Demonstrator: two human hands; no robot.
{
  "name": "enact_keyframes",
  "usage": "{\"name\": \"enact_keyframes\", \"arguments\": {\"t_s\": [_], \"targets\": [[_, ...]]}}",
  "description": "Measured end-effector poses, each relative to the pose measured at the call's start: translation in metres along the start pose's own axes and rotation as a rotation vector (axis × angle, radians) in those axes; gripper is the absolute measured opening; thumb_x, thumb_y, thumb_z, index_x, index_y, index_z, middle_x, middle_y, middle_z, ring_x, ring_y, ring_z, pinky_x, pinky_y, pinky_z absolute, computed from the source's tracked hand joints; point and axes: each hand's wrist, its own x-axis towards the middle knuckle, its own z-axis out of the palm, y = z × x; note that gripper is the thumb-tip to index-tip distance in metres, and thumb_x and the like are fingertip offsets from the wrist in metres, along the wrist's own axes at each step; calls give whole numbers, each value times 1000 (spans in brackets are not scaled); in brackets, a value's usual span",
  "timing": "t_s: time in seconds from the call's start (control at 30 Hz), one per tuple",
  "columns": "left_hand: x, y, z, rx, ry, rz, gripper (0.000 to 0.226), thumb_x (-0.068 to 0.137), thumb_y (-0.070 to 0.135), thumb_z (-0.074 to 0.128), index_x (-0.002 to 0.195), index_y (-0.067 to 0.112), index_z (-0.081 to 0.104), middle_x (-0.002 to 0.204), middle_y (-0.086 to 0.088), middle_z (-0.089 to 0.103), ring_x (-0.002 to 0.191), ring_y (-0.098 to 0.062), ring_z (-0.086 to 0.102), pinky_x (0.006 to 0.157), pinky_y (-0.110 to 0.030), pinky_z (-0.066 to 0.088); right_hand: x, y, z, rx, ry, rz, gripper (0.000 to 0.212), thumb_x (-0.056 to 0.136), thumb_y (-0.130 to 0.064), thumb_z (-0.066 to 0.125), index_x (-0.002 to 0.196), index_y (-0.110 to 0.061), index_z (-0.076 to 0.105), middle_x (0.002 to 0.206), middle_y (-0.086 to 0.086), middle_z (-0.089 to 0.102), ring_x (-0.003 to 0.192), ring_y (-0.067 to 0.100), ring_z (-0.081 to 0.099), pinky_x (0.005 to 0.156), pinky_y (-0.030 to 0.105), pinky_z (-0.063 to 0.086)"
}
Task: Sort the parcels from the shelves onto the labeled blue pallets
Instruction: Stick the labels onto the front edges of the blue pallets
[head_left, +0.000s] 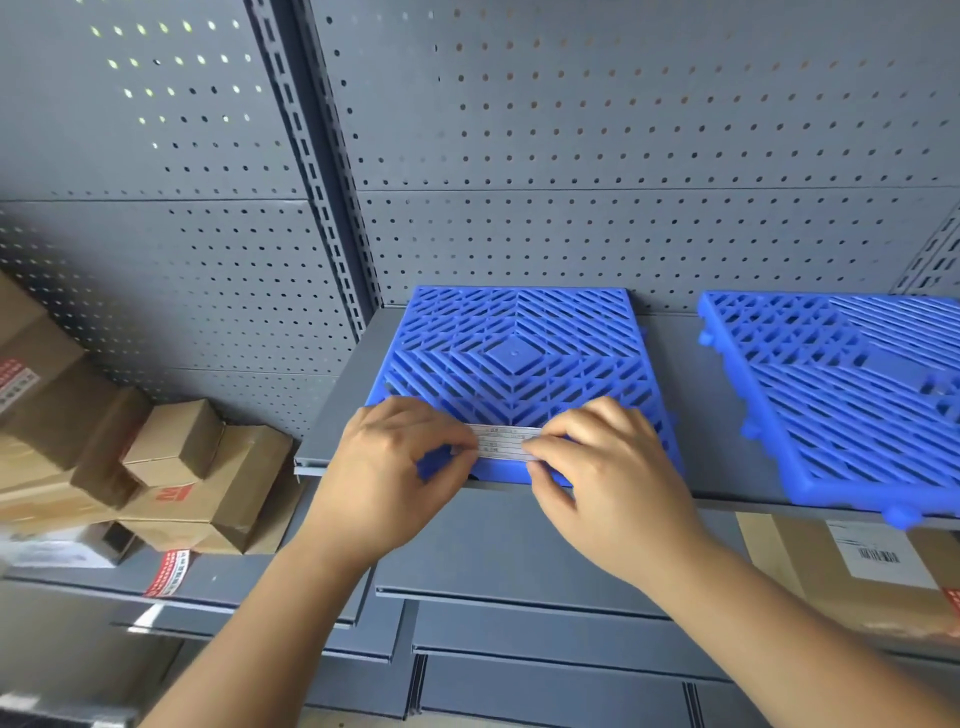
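**Label pressed to the near edge of a blue pallet**

Parcels, brown cardboard boxes (171, 457) of mixed sizes, sit jumbled on the grey metal shelf (244, 577) at far left, some tilted against each other, a few with red-and-white tape. None is in hand. They look light and stiff; the small cube on top would probably lift best with fingers on two opposite faces, since pulling a lower box could topple the pile.

At centre, the left hand (387, 467) and right hand (608, 467) rest on the front edge of a square blue plastic lattice pallet (514, 353) lying flat on a higher shelf. Each hand has its fingers curled down, pinching one end of a white paper label strip (501, 441) against the pallet rim. The print is too small to read.

To the right lies a second blue lattice pallet (841, 395), apart from the first and overhanging the shelf edge slightly. Below it, a larger cardboard parcel with a barcode sticker (852, 566) lies flat; it looks a two-handed lift.
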Motion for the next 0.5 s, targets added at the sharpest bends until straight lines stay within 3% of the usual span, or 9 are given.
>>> {"name": "enact_keyframes", "arguments": {"t_s": [0.5], "targets": [[-6, -2, 2, -55, 8, -63, 16, 88, 38, 68, 93, 30, 81, 99, 23, 74, 96, -11, 67, 85, -46, 54, -7, -4, 2, -60, 64, 4, 13, 91, -25, 64, 88, -20, 76, 92, -8, 69, 87, 25, 58, 76, 36, 39]]}}
